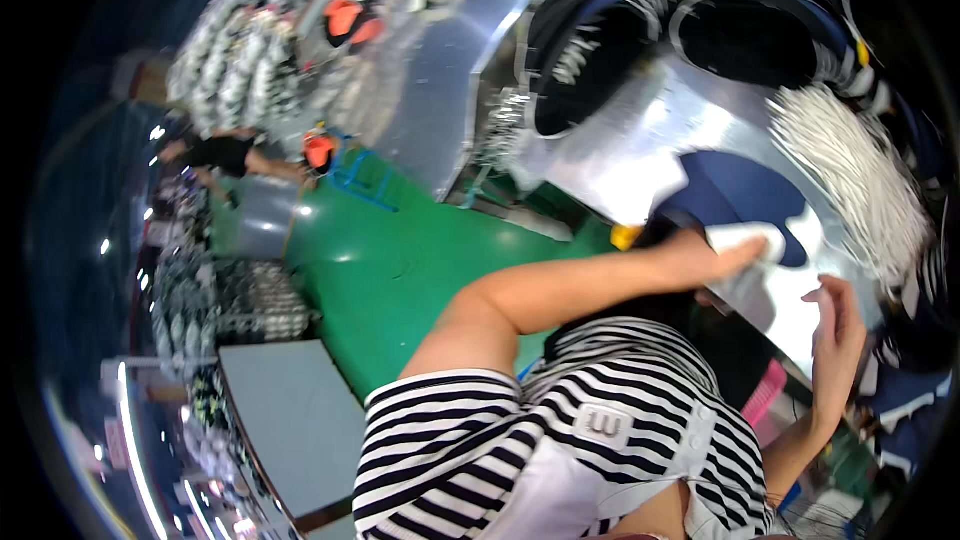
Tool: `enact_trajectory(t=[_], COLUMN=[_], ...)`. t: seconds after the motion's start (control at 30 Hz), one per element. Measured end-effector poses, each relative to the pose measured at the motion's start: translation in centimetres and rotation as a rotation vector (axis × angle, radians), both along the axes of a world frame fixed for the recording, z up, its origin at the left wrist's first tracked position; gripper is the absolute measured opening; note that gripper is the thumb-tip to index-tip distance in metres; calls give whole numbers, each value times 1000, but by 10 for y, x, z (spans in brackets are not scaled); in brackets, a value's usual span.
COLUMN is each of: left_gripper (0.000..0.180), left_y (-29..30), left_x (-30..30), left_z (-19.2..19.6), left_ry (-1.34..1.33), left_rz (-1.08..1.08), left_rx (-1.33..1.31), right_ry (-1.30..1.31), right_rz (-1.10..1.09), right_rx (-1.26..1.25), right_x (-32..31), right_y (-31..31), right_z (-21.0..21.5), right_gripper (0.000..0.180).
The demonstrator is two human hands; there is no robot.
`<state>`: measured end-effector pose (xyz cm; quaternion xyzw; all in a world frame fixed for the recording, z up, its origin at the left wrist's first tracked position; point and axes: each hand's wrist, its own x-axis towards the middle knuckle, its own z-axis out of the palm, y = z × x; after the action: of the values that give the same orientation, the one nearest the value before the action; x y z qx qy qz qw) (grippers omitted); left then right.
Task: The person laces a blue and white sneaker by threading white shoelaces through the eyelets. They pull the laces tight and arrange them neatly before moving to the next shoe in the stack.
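Observation:
My left hand [700, 260] reaches across the metal table with its fingers closed on the white end of a flat navy piece [735, 185], which looks like cloth or soft sheet. The rest of that piece lies on the shiny tabletop, beyond the hand. To the right my right hand [840, 325] is raised over the table's near edge, its fingers loosely bent and apart. Nothing shows in it. A thick bundle of white cords or strips [850, 185] lies just beyond the right hand.
Stacks of dark oval pieces with white rims [600, 55] stand along the far side of the metal table [620, 165]. A yellow object [626, 236] sits by its left edge. Left are a green floor [370, 280], a blue stool [362, 180], a grey table [290, 410] and another person [235, 153].

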<state>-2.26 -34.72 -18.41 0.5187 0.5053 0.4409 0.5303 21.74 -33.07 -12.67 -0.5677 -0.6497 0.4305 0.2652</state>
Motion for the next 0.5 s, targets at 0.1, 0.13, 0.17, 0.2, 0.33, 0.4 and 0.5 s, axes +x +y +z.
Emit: enact_trajectory(t=[0.1, 0.13, 0.17, 0.2, 0.33, 0.4, 0.5], left_gripper=[25, 27, 29, 30, 41, 49, 29], left_y=[6, 3, 5, 13, 39, 29, 18], left_x=[-6, -5, -3, -11, -3, -13, -26], left_z=[8, 17, 21, 25, 37, 46, 38], left_ry=[-307, -310, -255, 29, 258, 486, 788], left_rz=[-63, -44, -15, -73, -349, -483, -359], left_rx=[-79, -133, -183, -67, -92, 66, 194], right_ry=[113, 119, 389, 377, 384, 488, 587], right_rz=[-194, -18, -110, -162, -379, -372, -380], right_rx=[317, 59, -133, -55, -183, -96, -86], right_x=[-7, -15, -19, -23, -4, -4, -12], right_y=[8, 19, 22, 19, 38, 42, 33], right_z=[-29, -30, -49, -43, -42, -61, -71], right_gripper=[38, 44, 44, 42, 39, 32, 23])
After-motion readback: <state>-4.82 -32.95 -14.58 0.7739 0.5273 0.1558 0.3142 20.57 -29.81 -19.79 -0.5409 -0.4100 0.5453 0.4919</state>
